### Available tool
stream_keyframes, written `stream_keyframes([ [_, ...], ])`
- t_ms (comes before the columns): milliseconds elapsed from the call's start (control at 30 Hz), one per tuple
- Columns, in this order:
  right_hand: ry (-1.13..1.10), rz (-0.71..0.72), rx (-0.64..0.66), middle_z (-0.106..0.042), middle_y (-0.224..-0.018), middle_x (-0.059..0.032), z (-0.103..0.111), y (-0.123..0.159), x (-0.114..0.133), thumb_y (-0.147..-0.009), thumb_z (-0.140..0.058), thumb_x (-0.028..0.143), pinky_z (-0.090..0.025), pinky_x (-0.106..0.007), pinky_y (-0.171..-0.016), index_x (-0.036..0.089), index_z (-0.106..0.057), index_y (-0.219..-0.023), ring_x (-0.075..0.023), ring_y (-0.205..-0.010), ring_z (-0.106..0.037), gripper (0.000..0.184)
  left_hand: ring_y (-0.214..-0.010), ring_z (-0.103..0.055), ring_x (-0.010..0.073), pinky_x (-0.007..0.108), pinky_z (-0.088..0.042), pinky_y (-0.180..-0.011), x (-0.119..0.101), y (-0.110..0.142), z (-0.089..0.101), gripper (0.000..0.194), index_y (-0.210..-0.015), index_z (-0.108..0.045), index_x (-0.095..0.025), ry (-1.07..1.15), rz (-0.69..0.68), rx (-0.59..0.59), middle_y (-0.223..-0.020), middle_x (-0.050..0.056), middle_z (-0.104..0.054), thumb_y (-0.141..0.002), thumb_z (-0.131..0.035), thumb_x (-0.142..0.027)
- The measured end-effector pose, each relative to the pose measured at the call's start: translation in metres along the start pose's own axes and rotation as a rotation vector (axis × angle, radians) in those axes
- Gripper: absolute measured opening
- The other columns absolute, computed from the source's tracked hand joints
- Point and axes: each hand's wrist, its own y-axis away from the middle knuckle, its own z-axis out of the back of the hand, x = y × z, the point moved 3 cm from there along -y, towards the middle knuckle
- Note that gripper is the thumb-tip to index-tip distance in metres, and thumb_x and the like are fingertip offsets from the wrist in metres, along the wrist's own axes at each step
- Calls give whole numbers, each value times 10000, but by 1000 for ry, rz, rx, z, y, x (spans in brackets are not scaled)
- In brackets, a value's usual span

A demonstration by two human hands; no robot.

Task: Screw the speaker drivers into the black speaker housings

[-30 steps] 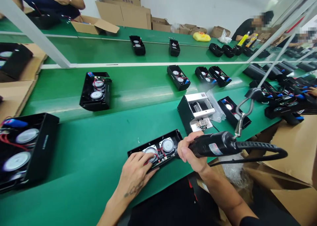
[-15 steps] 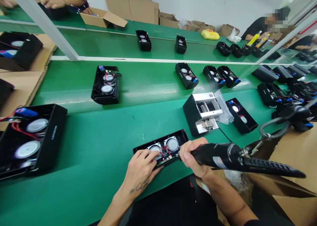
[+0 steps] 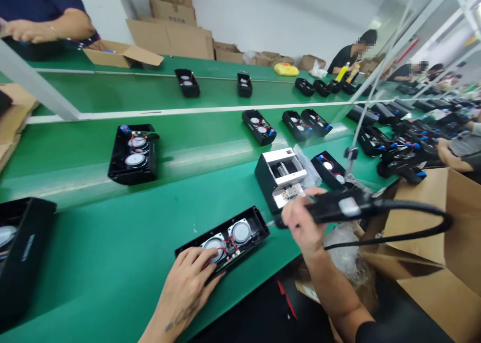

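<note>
At six o'clock in the view, the open black case (image 3: 260,224) with two round speakers (image 3: 240,231) rests on the green table (image 3: 124,248). The left hand (image 3: 190,275) grasps its near rim at seven o'clock, fingers over the nearer speaker. The right hand (image 3: 305,224) is wrapped round a power screwdriver (image 3: 334,207), its tip just beside the case's three o'clock end; contact cannot be told. The step seems to be screwdriving inside the case; the next move probably calls for lining up the tip while the left hand steadies.
</note>
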Motion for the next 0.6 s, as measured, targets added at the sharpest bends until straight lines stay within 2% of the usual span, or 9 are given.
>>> stream_keyframes([
  [67,24,137,-220,-503,-547,163,24,-32,11,-960,-752,303,-428,-260,-488,285,-493,-1147,-103,-409,-453,320,-986,-668,237,425,-501,-934,3,0,-3,246,-886,-747,-246,3,-3,-15,-1081,37,-794,-1067,-595,-316],
  [100,60,174,-285,-525,-550,162,34,-45,12,-940,-766,285,-435,-261,-498,273,-503,-1149,-99,-412,-458,337,-984,-665,238,427,-503,-927,5,-1,-5,246,-878,-745,-248,0,-6,-27,-1076,37,-793,-1062,-600,-323],
  [167,157,180,-310,-555,-545,152,46,-62,6,-916,-783,291,-453,-272,-518,253,-518,-1111,-98,-418,-474,331,-974,-660,235,426,-510,-917,6,-5,-7,250,-858,-737,-248,-7,-17,-44,-1069,37,-792,-1056,-611,-332],
  [267,266,104,-254,-562,-532,132,52,-69,-10,-905,-795,342,-465,-293,-532,245,-522,-997,-104,-427,-492,304,-983,-657,239,429,-518,-915,5,-13,-7,239,-839,-729,-249,-10,-32,-55,-1078,34,-792,-1044,-634,-326],
  [400,290,-67,-97,-574,-549,110,52,-57,-19,-839,-863,368,-450,-293,-494,237,-567,-950,-104,-435,-491,342,-1037,-667,261,470,-511,-982,2,-17,-2,144,-895,-742,-258,-6,-1,-112,-1068,28,-801,-1018,-705,-324],
  [500,153,-202,82,-544,-527,127,41,-36,-17,-847,-871,357,-420,-270,-446,240,-576,-982,-93,-393,-455,345,-1052,-679,277,523,-491,-1041,-4,-12,-4,116,-927,-741,-254,-3,47,-167,-1052,30,-815,-1017,-720,-323],
  [600,-115,-202,177,-503,-539,153,15,-8,-8,-943,-808,342,-393,-236,-410,268,-556,-1095,-81,-360,-417,303,-1087,-681,287,538,-491,-1059,-10,-6,-9,129,-900,-732,-250,16,119,-182,-1037,27,-826,-1005,-740,-325],
])
